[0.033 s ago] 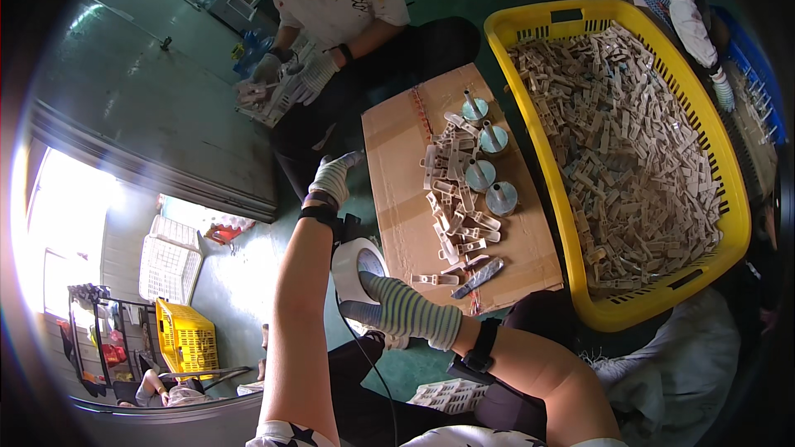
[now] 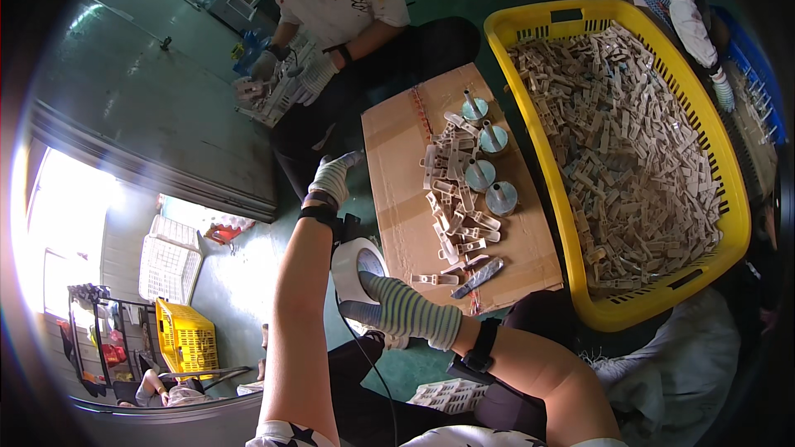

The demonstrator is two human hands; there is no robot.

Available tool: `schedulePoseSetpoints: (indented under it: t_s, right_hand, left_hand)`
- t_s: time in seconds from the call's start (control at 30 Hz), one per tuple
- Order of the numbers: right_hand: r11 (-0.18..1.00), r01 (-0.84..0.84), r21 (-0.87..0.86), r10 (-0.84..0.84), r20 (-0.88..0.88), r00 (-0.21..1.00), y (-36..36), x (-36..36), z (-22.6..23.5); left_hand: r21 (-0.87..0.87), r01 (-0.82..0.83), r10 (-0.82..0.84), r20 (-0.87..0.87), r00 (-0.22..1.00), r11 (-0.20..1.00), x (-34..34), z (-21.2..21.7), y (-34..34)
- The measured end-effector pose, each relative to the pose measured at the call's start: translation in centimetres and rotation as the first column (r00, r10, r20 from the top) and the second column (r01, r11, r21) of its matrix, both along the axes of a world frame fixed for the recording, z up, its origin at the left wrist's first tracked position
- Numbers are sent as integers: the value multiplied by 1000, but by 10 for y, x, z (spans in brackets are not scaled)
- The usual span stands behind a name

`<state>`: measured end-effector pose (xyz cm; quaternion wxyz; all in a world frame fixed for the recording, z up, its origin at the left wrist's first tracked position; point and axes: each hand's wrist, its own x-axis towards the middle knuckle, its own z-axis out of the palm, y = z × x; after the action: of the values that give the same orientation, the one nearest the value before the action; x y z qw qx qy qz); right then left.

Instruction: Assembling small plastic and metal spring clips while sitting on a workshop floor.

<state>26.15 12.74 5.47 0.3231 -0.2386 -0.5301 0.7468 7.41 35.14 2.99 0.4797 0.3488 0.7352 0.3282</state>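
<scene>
My left hand (image 2: 331,179), in a striped knit glove, is held out beyond the cardboard's left edge. Its fingers point away to the right, and nothing shows in them. My right hand (image 2: 407,308), in a green-and-grey striped glove, grips a wide roll of white tape (image 2: 345,271) by its near side, just below my left wrist. Beside them lies a flat cardboard sheet (image 2: 393,165). On it are a loose pile of beige plastic clips (image 2: 450,161), several round metal discs with upright posts (image 2: 480,175), and a narrow dark-wrapped piece (image 2: 478,278).
A large yellow basket (image 2: 580,285) full of beige clips stands right of the cardboard. Across from me a person (image 2: 344,0) in gloves handles pale parts. Another person's gloved hand (image 2: 723,91) is by a blue crate (image 2: 749,74). A thin cable (image 2: 377,368) hangs below the tape.
The hands of the person across from me have shifted slightly. My own hands and the tape roll stay in place.
</scene>
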Motion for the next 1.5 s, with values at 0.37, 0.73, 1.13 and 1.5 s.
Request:
schedulePoseSetpoints:
  t_s: [0.37, 0.73, 1.13, 1.5]
  right_hand:
    - [1000, -10, -10, 9, -37, 999, -1, -10, -8]
    - [996, -29, -79, 26, -35, 999, 1, -1, -2]
    - [1000, -15, 14, 15, -18, 1000, 0, -10, -1]
    - [998, -41, -41, 39, -50, 998, -6, -9, -3]
  left_hand:
    - [-27, -47, 45, -80, 996, 999, -16, -10, 8]
    - [44, -77, 72, 95, 993, 996, -15, -27, 7]
    - [-96, 165, -185, -256, 949, 981, -45, -41, 21]
    - [-68, -32, 14, -243, 970, 997, -35, -44, 15]
